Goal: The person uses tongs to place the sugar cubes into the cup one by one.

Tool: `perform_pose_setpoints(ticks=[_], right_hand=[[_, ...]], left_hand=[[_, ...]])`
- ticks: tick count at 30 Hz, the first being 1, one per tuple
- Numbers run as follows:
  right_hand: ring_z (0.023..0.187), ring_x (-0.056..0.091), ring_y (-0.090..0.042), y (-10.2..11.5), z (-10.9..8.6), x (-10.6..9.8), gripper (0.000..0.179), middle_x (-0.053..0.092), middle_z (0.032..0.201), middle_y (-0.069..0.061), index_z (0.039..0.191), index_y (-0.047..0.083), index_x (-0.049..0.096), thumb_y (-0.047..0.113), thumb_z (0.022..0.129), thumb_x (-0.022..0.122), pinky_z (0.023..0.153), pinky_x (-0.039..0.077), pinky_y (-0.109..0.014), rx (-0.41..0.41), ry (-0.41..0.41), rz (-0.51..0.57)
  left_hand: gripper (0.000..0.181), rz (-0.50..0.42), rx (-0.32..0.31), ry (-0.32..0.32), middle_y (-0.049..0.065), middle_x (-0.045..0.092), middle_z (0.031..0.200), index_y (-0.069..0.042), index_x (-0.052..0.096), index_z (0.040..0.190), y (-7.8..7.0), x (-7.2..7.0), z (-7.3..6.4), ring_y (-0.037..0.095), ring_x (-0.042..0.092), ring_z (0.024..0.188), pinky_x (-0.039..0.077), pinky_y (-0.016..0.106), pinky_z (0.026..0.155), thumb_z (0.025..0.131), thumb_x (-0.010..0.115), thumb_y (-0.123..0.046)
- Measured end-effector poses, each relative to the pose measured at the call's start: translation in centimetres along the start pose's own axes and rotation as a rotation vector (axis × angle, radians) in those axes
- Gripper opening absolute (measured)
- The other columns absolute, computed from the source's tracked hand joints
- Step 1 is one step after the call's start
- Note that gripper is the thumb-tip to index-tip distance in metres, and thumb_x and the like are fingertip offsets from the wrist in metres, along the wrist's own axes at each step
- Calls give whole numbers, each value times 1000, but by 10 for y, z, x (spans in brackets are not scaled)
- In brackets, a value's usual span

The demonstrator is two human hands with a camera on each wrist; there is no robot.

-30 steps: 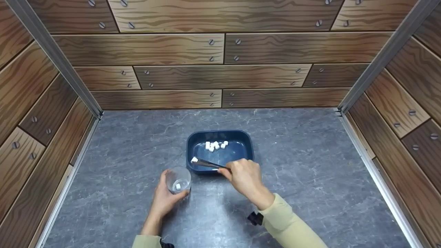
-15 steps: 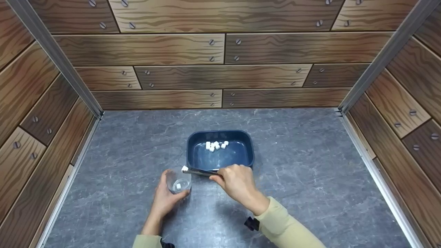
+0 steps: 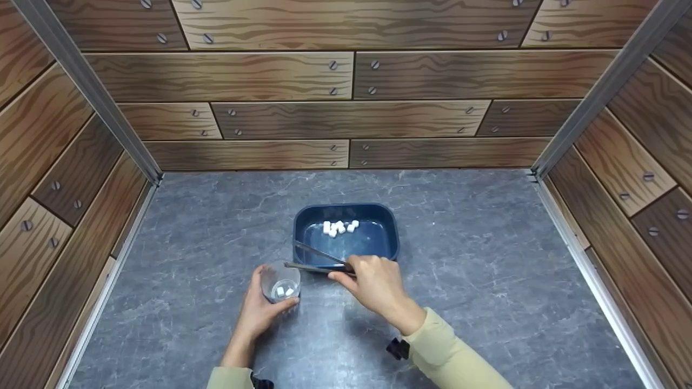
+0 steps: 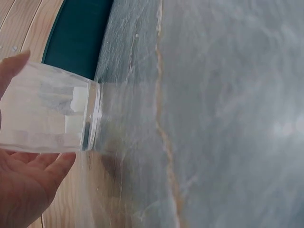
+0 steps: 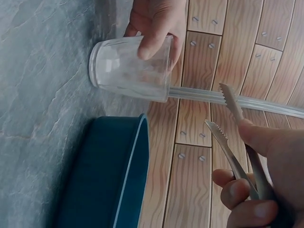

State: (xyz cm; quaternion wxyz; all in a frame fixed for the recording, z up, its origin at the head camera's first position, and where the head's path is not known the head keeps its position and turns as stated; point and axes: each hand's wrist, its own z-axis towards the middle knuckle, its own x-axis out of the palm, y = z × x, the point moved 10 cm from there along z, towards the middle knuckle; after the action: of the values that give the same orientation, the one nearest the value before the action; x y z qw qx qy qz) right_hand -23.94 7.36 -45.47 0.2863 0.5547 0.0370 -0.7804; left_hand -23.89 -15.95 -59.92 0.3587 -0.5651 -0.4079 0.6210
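Observation:
My left hand [image 3: 258, 308] grips a clear cup [image 4: 47, 109] that stands upright on the table, thumb on one side and fingers on the other. Two white cubes [image 4: 74, 124] lie at the cup's bottom. In my right hand [image 3: 378, 286] are metal tongs [image 5: 237, 156] with toothed tips, spread apart and holding nothing. One tip of the tongs overlaps the cup's rim in the head view; the other is over the left wall of the blue tray [image 3: 393, 232]. Several more white cubes [image 3: 339, 227] sit in the tray's far part.
The grey marbled table [image 3: 486, 243] is bounded by wood-patterned walls [image 3: 346, 121] at the back and both sides. Metal rails [image 3: 589, 275] run along the side walls' feet.
The tongs have moved left from over the tray to the cup's rim and spread apart. The cube they held has dropped into the cup beside the first. My left hand has stayed put.

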Motion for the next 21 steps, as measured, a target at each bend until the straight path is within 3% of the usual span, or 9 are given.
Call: perform_pose_setpoints(ticks=[3,9,15,21], right_hand=[[43,37,-9,-8,-1,1,43,41,53,9,67,19,55,57,87,64,38,28,-26,29,3,8],[42,36,-7,-33,3,-4,43,48,55,6,79,10,68,52,89,66,35,30,-21,67,14,11],[42,40,-11,-64,7,-10,44,52,55,1,79,7,69,51,87,69,36,33,-26,125,-4,-76],[42,41,-15,-93,7,-5,47,50,54,-1,78,7,67,52,88,67,38,33,-30,200,32,-145]], left_hand=[[109,2,-21,20,30,34,148,-2,27,149,2,1,-1,46,36,133,32,60,106,66,92,-32],[106,15,-4,25,29,36,146,-5,29,148,3,1,0,46,39,131,35,60,103,67,91,-35],[102,2,19,12,28,40,144,-5,32,146,2,-1,0,44,42,129,36,58,103,66,92,-30],[103,-20,48,11,25,41,144,-7,33,145,-2,-2,0,43,45,127,39,58,100,65,93,-31]])
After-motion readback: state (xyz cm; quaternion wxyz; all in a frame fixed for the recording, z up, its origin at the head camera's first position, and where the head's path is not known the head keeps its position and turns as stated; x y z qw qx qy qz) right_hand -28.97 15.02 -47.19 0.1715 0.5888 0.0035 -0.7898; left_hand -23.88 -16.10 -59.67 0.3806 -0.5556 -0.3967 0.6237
